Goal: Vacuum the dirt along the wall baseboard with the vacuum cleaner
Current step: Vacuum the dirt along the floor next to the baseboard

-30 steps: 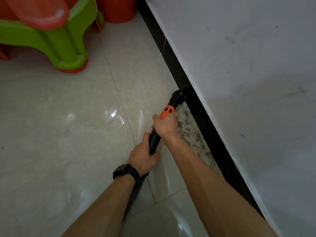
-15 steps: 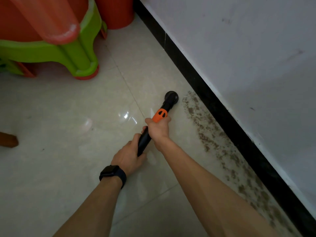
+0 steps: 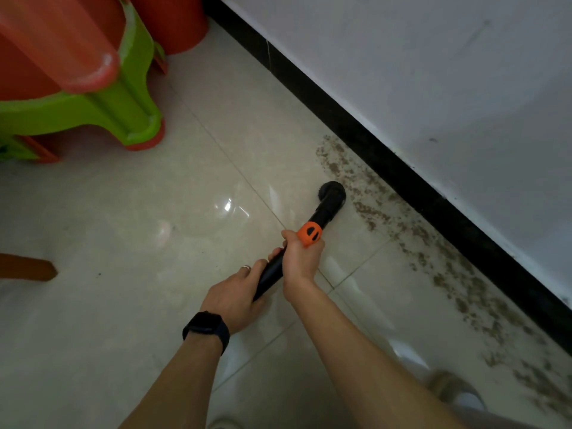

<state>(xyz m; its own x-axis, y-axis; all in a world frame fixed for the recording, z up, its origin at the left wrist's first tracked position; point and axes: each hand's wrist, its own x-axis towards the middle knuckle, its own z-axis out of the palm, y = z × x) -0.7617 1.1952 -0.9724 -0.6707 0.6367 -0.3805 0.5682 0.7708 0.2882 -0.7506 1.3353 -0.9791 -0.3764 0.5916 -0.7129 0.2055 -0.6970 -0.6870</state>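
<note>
**Tube held in both grips, nozzle at the edge of the dirt**

At the far left a green stool (image 3: 93, 109) is seen on the floor (image 3: 123, 212), well away from the work. Next, the left grip (image 3: 235, 292) is wrapped round the low end of the black tube (image 3: 271, 271), with the fingers curled on it. A watch (image 3: 206, 328) is worn on that wrist. The tube is likely held there so it can be steered from behind.

Just beside it, the right grip (image 3: 301, 258) is closed round the tube higher up, right under the orange ring (image 3: 309, 233). This spot is likely picked so the tip can be aimed. Nothing else is held by either grip.

Further right, the round nozzle (image 3: 332, 193) is held low at the floor, just at the near edge of the dirt (image 3: 402, 230). The dirt is spread in a long brown strip beside the black baseboard (image 3: 402, 168), under the white wall (image 3: 433, 72). Most of the strip looks not yet cleaned, so the nozzle is likely placed there for a sweep along it.
</note>
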